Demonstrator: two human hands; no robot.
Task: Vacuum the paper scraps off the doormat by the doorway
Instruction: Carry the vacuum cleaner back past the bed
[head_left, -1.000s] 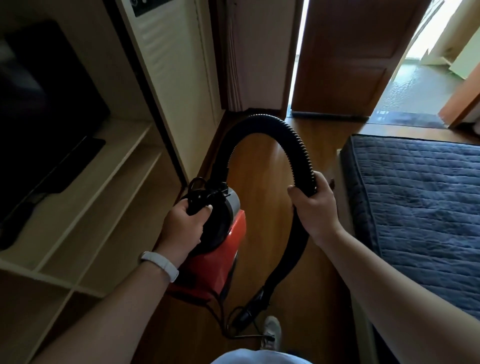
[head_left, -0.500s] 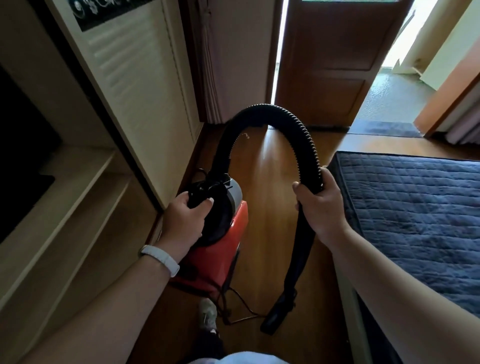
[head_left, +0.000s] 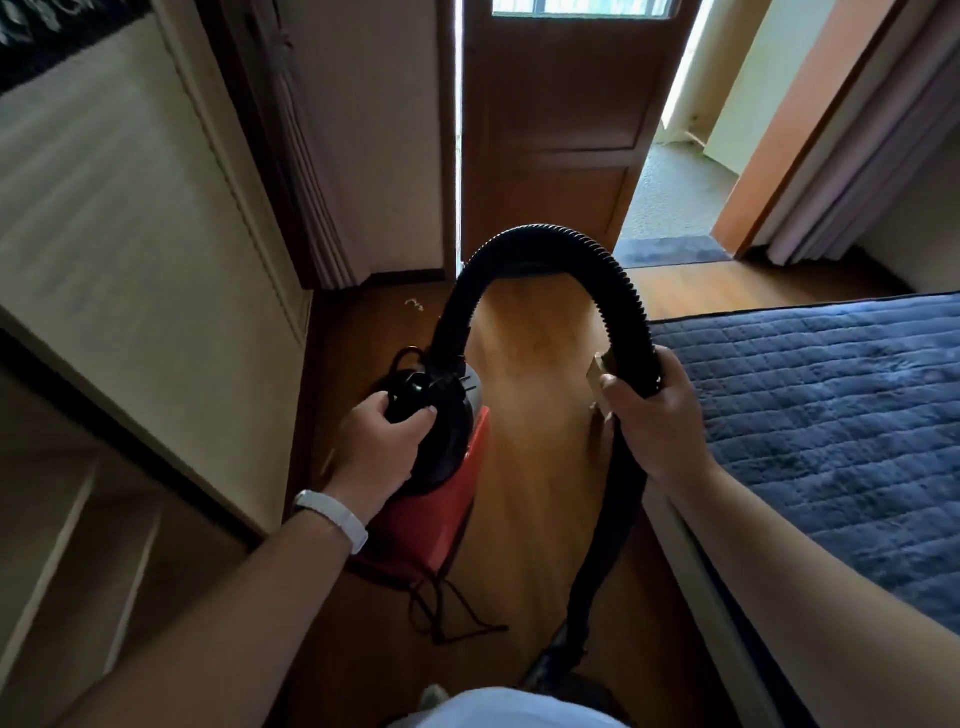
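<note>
Low over the wooden floor (head_left: 535, 415), between a louvered cabinet (head_left: 130, 234) and a bed under a blue quilt (head_left: 831, 415): a red vacuum (head_left: 447, 499), carried by its black top handle. Left hand (head_left: 384, 441) curled round that handle, white wristband (head_left: 332, 517) on the wrist. Long axis roughly upright and a little tilted, black motor end uppermost, red body below.

From the top, a ribbed black hose (head_left: 545, 244), arching up toward the door and down again on the right. Gripped on its falling side by the right hand (head_left: 654, 415), fingers wrapped round it. Below that hand, hanging nearly straight down to a dark nozzle (head_left: 550, 670) near the lower edge, pointing floorward. Dim and blurred there, so perhaps touching the floor.

Under the red body, a loose tangle of black cord (head_left: 447, 613).

Farther ahead, at the open doorway beside a brown door (head_left: 561, 130), a dark doormat (head_left: 670, 252) lying crosswise, its left end meeting the hose arch in the view, well apart from the nozzle. Too far and too dim to make out paper scraps on it. On the floor near the cabinet's far corner, one small pale curl (head_left: 414, 304).
</note>
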